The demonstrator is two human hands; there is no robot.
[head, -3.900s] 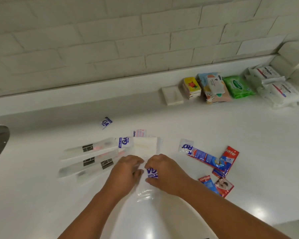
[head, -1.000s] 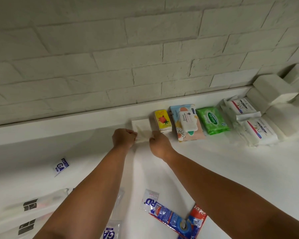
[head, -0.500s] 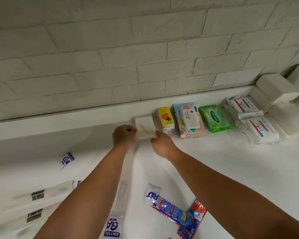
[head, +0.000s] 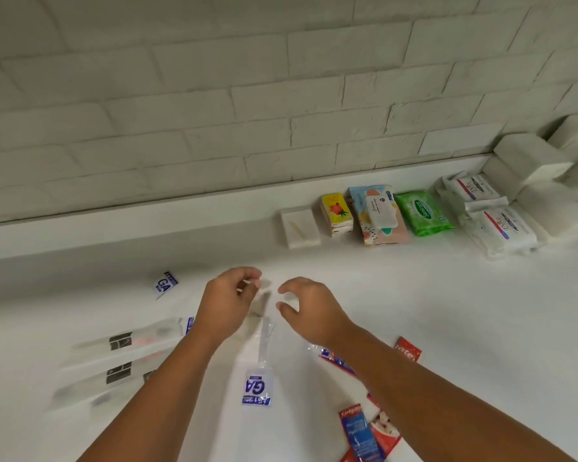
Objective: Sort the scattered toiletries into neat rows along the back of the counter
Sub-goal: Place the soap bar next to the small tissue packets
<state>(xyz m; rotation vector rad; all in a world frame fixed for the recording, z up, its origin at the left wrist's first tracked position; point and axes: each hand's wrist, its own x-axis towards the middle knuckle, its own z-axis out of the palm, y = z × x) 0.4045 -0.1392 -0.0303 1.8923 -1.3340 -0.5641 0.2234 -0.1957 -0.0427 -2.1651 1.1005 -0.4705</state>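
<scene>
A flat white pack [head: 300, 225] lies at the left end of the back row, beside a yellow tissue pack [head: 337, 213], a pastel wipes pack [head: 377, 215] and a green wipes pack [head: 422, 213]. My left hand [head: 226, 303] and my right hand [head: 309, 308] hover over the middle of the counter, fingers loosely curled, holding nothing I can make out. A small blurred pale sachet [head: 264, 288] lies between their fingertips. A clear sachet with a blue GA label [head: 257, 386] lies between my forearms.
Clear toothbrush packs [head: 127, 341] lie at the left, and another GA sachet [head: 166, 285] further back. Red-and-blue toothpaste sachets [head: 364, 431] lie at the right, under my right forearm. White wipes packs [head: 501, 228] and toilet rolls [head: 528, 158] fill the back right corner.
Both hands have let go of the flat white pack at the back row and drawn back toward the middle of the counter. The pack stays beside the yellow one.
</scene>
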